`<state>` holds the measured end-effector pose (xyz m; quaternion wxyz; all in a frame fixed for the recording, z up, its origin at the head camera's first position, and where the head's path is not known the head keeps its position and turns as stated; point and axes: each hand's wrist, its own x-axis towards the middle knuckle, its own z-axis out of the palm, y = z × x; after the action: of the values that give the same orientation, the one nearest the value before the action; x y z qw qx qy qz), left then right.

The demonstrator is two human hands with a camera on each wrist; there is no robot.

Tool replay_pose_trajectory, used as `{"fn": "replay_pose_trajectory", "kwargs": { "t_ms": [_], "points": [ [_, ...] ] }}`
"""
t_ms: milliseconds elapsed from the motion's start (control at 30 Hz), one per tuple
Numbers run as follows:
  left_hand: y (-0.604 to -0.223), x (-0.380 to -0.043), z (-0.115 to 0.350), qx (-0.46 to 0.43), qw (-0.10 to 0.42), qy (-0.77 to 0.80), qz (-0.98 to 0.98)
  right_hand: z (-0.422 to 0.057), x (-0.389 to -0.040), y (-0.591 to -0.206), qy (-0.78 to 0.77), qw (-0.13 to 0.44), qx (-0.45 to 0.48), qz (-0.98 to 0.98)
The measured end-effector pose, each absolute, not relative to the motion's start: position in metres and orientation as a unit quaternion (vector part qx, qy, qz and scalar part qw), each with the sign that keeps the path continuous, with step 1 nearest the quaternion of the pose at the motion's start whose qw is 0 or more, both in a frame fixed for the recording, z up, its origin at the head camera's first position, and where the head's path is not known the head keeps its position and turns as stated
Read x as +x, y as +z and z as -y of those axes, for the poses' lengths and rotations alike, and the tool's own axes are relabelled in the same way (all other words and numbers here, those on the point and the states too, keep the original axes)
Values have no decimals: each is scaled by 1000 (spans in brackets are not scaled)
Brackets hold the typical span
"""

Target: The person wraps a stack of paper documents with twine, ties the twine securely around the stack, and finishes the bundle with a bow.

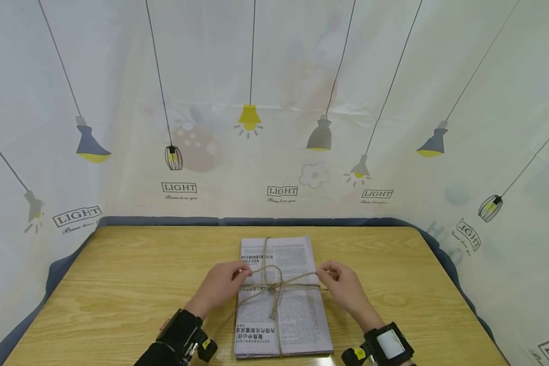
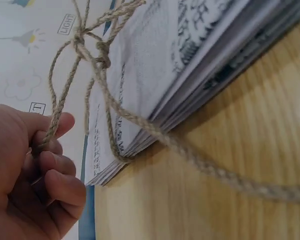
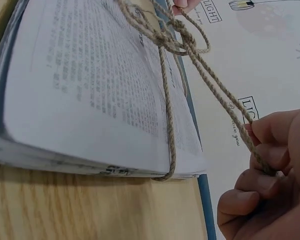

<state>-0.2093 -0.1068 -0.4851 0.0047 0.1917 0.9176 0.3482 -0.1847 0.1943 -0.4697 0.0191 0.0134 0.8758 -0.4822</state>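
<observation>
A stack of newspapers (image 1: 297,320) lies on the table, bound lengthwise and crosswise with brown twine (image 1: 278,325). The twine meets in a knot (image 1: 274,287) near the middle of the top sheet. To the left of the stack, my left hand (image 1: 224,284) pinches a loop of the twine between thumb and curled fingers. On the other side, my right hand (image 1: 345,287) grips a doubled strand, seen running taut from the knot in the right wrist view. A loose strand slants from the knot toward the near left, across the stack's edge.
The wooden table (image 1: 132,274) reaches out on both sides of the stack. Behind and around it hangs a pale curtain (image 1: 210,76) printed with lamps. A dark blue band (image 1: 302,221) follows the table's far edge. Wrist cameras (image 1: 207,349) sit on both arms.
</observation>
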Motion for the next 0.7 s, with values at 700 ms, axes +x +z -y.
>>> {"fn": "replay_pose_trajectory", "kwargs": {
  "t_ms": [700],
  "points": [
    [-504,-201,113,196,-48,339,-919,-207,-182,-492,-590,57,129,-795]
  ]
}}
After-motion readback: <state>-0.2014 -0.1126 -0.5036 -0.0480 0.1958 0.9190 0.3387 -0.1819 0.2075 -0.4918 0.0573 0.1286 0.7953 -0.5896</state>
